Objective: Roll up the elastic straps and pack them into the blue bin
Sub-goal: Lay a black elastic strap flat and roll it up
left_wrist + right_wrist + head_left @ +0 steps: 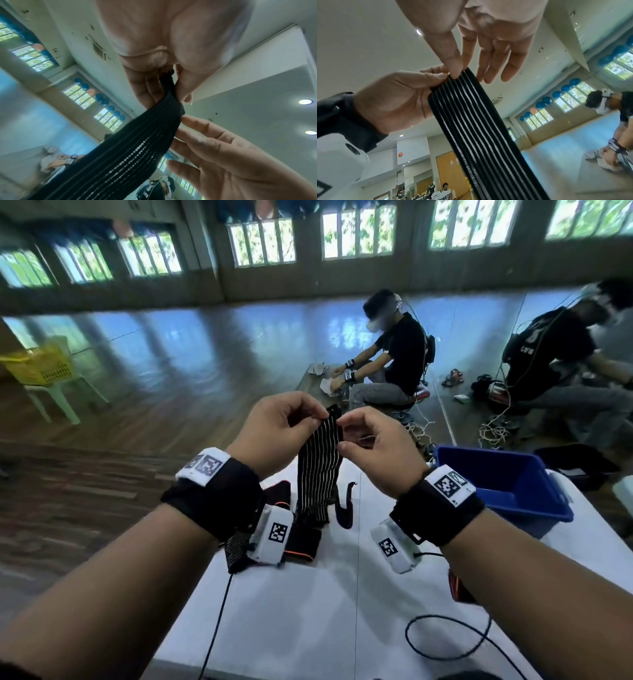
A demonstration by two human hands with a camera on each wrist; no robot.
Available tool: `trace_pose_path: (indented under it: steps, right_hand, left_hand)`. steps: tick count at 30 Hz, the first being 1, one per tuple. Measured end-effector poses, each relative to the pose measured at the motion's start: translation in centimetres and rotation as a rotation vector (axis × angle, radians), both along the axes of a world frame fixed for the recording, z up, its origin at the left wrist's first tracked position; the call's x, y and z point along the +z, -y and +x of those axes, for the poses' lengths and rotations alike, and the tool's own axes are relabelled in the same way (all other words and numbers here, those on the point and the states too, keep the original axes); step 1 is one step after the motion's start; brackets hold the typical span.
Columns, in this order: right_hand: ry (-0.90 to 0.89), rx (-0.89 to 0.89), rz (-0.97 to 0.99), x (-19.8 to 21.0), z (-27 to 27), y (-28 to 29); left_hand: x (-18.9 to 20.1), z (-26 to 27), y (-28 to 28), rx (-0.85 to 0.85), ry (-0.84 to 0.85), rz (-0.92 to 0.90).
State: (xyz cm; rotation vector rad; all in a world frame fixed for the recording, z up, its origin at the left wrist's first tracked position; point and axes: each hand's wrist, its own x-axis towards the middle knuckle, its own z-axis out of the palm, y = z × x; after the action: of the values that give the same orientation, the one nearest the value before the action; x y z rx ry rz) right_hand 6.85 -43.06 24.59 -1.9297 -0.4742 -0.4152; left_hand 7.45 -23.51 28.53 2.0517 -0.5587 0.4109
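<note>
A black ribbed elastic strap [318, 474] with pale stripes hangs unrolled from my raised hands down to the white table [308, 618]. My left hand [317, 419] pinches its top end between thumb and fingers; the left wrist view shows the strap [137, 148] bunched in that pinch [171, 88]. My right hand [342, 431] is beside it, fingers nearly straight, with its thumb tip touching the strap's [479, 128] top edge in the right wrist view [462, 69]. The blue bin [527, 508] stands at the table's right edge, right of both hands.
More black straps with orange trim [301, 546] lie under my left wrist, and a narrow black strip [346, 510] lies beside them. A black cable [445, 642] loops across the near table. Seated people [400, 354] work on the floor beyond. A yellow basket [41, 364] sits far left.
</note>
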Motion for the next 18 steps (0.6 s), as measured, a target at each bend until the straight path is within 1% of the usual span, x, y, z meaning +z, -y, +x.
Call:
trace_pose_path:
  steps: [3,6,10,12,14,18]
  right_hand:
    - [0.049,-0.003,-0.01,2.7,0.5,0.9]
    - [0.056,0.018,0.049,4.8,0.6,1.3]
    - [0.029,0.071,0.14,6.2,0.0,1.8]
    - [0.068,0.037,0.167,6.1,-0.3,2.1]
    - [0.121,-0.039,0.2,5.8,-0.6,2.5]
    - [0.157,-0.142,0.341,5.4,-1.2,3.3]
  left_hand:
    - [3.0,1.0,1.0,-0.028,0.063,0.019]
    - [5.4,1.6,2.0,-0.044,0.131,0.024]
    - [7.3,2.1,3.4,-0.042,0.183,-0.053]
    - [7.4,2.0,4.4,-0.027,0.178,-0.145]
    - [6.8,1.6,5.5,-0.03,0.145,-0.256]
    - [4.4,0.1,7.2,-0.106,-0.011,-0.574]
